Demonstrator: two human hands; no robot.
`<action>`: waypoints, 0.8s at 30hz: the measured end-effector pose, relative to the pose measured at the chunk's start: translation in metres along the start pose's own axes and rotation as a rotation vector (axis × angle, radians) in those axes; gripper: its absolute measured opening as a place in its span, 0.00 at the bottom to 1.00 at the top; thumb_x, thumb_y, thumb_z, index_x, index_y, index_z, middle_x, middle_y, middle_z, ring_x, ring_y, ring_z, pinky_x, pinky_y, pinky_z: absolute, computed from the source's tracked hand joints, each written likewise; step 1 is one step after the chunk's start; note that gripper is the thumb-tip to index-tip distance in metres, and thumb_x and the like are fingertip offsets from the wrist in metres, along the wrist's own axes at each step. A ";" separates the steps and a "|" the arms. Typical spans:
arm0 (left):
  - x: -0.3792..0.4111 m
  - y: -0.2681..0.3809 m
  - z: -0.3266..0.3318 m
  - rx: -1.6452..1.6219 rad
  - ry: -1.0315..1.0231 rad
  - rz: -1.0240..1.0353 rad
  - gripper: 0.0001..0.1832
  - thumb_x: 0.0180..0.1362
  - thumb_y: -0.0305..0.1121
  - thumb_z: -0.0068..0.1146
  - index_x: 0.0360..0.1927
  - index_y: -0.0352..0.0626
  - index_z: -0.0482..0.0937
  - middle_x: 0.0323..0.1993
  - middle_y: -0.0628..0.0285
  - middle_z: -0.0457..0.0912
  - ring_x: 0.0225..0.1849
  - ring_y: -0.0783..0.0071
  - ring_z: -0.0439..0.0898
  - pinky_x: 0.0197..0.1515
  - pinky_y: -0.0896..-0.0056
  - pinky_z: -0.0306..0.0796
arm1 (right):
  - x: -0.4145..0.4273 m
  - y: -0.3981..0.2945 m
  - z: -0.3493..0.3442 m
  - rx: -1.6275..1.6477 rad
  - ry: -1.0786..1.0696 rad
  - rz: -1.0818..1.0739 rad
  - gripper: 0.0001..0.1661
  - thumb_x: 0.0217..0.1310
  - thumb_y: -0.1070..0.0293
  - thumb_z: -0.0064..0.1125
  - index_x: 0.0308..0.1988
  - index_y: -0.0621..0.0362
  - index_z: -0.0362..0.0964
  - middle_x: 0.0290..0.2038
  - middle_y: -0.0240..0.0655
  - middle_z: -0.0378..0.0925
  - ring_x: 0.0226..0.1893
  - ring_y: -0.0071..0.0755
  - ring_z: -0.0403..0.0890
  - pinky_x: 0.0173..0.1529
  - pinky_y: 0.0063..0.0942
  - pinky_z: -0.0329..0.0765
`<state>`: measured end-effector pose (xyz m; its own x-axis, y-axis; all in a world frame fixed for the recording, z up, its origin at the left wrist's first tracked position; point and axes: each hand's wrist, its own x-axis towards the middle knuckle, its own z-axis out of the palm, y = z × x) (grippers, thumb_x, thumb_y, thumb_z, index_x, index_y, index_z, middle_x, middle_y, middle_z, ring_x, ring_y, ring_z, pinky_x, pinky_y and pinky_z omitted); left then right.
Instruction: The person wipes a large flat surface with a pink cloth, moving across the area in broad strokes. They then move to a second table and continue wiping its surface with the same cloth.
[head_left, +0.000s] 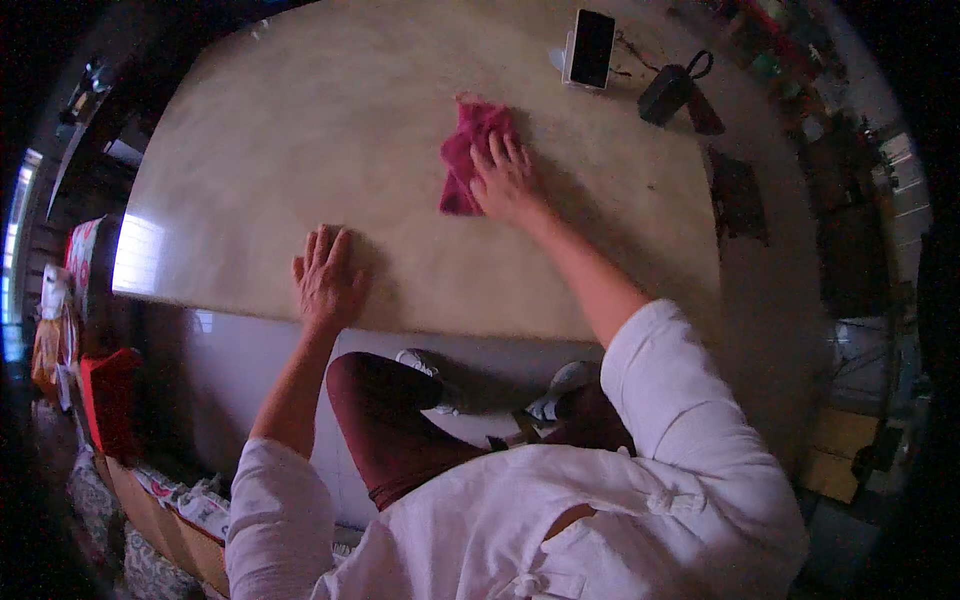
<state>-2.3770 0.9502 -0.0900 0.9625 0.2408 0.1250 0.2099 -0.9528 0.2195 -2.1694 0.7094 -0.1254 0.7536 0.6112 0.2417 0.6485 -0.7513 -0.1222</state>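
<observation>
My right hand (506, 180) lies on a crumpled magenta cloth (469, 150), its palm and fingers pressing the cloth's right side against the table. The pale, smooth tabletop (300, 135) spreads out in front of me. Near the table's front edge, left of the cloth, my left hand (328, 277) rests flat with its fingers apart and nothing in it. A gap of bare tabletop separates the two hands.
At the back right, a smartphone (592, 49) leans on a white stand. Beside it is a dark box-shaped object with a loop (665, 95). A red bag-like object (112, 401) and an open cardboard box (157, 517) are at the lower left.
</observation>
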 end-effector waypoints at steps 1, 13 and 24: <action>-0.003 0.006 0.002 -0.021 0.028 -0.023 0.31 0.51 0.44 0.53 0.60 0.50 0.66 0.65 0.56 0.60 0.68 0.56 0.54 0.65 0.47 0.50 | -0.028 -0.013 0.000 0.040 0.000 -0.023 0.34 0.58 0.55 0.48 0.63 0.53 0.57 0.65 0.55 0.50 0.66 0.63 0.49 0.67 0.55 0.48; -0.040 -0.015 0.039 -0.206 0.287 0.000 0.32 0.51 0.43 0.57 0.60 0.46 0.66 0.65 0.52 0.59 0.68 0.55 0.54 0.66 0.47 0.47 | -0.154 -0.106 -0.034 0.118 -0.125 0.027 0.38 0.59 0.43 0.48 0.64 0.47 0.56 0.67 0.54 0.45 0.68 0.64 0.43 0.66 0.58 0.48; -0.169 -0.046 0.006 -0.224 -0.154 -0.028 0.27 0.47 0.42 0.61 0.51 0.44 0.73 0.64 0.49 0.60 0.67 0.49 0.55 0.65 0.41 0.47 | 0.007 -0.074 -0.005 0.081 -0.223 0.271 0.41 0.59 0.36 0.42 0.67 0.39 0.50 0.70 0.49 0.37 0.69 0.60 0.37 0.69 0.51 0.41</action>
<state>-2.5482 0.9523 -0.1274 0.9752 0.2194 -0.0292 0.2103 -0.8774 0.4312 -2.2128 0.7681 -0.1096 0.8982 0.4389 -0.0246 0.4220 -0.8766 -0.2314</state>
